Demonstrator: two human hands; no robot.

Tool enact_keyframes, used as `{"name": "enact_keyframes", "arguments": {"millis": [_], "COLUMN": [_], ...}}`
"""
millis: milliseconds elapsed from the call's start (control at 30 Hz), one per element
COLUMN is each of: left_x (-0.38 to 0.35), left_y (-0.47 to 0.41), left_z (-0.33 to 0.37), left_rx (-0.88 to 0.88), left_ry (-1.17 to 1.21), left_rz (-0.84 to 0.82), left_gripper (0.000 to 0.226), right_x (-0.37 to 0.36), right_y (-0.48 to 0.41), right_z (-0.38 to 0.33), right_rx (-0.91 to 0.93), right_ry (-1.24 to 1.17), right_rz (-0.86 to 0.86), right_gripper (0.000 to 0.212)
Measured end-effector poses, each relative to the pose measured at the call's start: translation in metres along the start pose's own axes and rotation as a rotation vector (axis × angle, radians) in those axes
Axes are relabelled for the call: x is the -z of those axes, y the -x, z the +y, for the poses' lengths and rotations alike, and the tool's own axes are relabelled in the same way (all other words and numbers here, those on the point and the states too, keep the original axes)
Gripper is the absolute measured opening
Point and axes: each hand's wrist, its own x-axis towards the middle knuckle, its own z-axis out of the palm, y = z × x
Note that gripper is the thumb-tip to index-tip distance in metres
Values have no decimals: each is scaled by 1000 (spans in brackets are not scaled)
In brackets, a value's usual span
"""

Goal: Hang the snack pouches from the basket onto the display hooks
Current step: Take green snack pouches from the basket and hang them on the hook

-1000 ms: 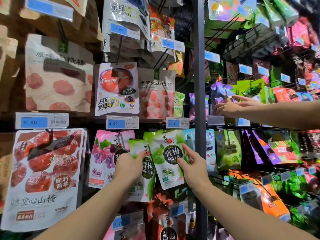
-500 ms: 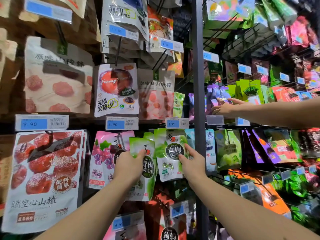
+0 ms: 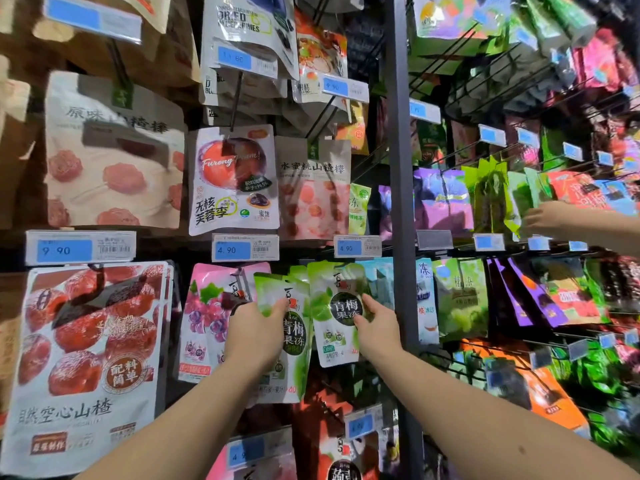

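Store racks (image 3: 398, 133) hung with snack packets (image 3: 235, 178) are shown in the head view. One green pouch (image 3: 294, 337) is gripped by the left hand (image 3: 254, 336), fingers (image 3: 277, 311) curled over its edge. A second green pouch (image 3: 332, 285) is pinched by the right hand (image 3: 377, 332), fingers (image 3: 367, 303) on its face, its top above them, just under the 4.90 tag (image 3: 356, 246). Hanging is judged under way; next its hole must be threaded onto the hook, which is hidden.

upright post (image 3: 398, 168): dark metal | price tags (image 3: 244, 249): blue and white | back panel (image 3: 363, 46): dark, perhaps mesh
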Motion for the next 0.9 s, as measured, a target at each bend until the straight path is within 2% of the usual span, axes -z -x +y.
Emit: {"name": "enact_keyframes", "arguments": {"millis": [133,267,300,533,667,733,833,900], "left_x": [4,7,8,4,-4,-10,-23,-34], "left_y": [-2,-9,-10,-13,-8,-6,-5,-4], "left_z": [-5,-7,-6,-4,-1,4,11,15], "left_rx": [-32,-32,-29,-12,8,26,56,73], "left_ry": [14,40,43,29,31,46,108,181], "left_rz": [14,0,-6,-21,-18,-20,-44,-79], "left_gripper": [56,59,57,48,51,52,44,41], "right_x": [-18,-43,-49,-65,-54,-43,-23,-11], "right_y": [-14,-33,-36,-51,-42,-24,4,18], "right_z": [3,5,5,10,7,1,-9,-11], "right_rx": [-40,-91,-102,-72,11,111,95,78], "right_ry": [91,187,190,141,248,171,-145,-199], "right_rz": [13,26,23,-22,29,62,-159,-291], "right_gripper": [51,25,24,46,32,34,63,70]}}
